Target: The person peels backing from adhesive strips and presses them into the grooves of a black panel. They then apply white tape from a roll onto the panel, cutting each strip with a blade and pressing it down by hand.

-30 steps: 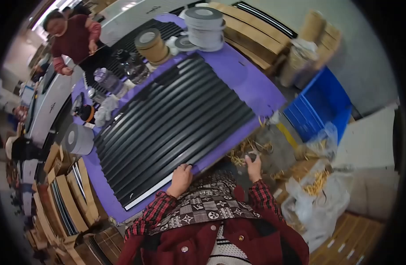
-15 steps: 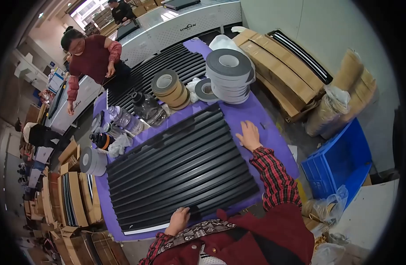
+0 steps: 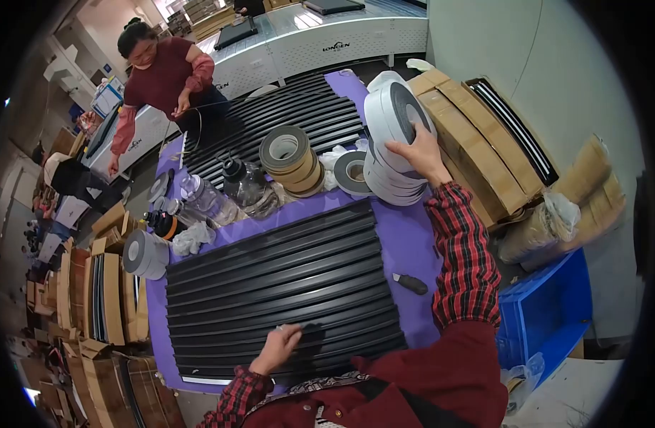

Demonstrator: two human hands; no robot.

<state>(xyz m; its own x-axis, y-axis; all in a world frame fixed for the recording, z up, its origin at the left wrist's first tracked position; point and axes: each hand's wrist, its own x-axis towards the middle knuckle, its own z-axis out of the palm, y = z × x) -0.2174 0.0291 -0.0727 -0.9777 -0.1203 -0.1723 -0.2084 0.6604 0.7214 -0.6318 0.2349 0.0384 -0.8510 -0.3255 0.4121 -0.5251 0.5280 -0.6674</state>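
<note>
Several long black ribbed strips point(image 3: 284, 285) lie side by side on the purple table cover point(image 3: 409, 242). My left hand point(image 3: 279, 347) hovers over their near part, fingers curled together; what they hold, if anything, is too small to make out. At the far right, my right hand point(image 3: 421, 153) grips a roll of grey-and-white foam tape point(image 3: 386, 118), thumb at its core. That roll is tilted on top of a stack of similar rolls point(image 3: 395, 182). A dark-handled knife point(image 3: 411, 283) rests on the cover right of the strips.
Brown tape rolls point(image 3: 292, 160), a large clear bottle point(image 3: 249, 189) and smaller bottles line the strips' far side. Another person point(image 3: 160, 85) stands across the table holding a thin strand. Cardboard boxes point(image 3: 477, 150) and a blue bin point(image 3: 545, 307) are at right.
My right hand has moved from the cover beside the strips up to the stack and tipped its top tape roll. My left hand has come off the strips' near edge. The knife now shows.
</note>
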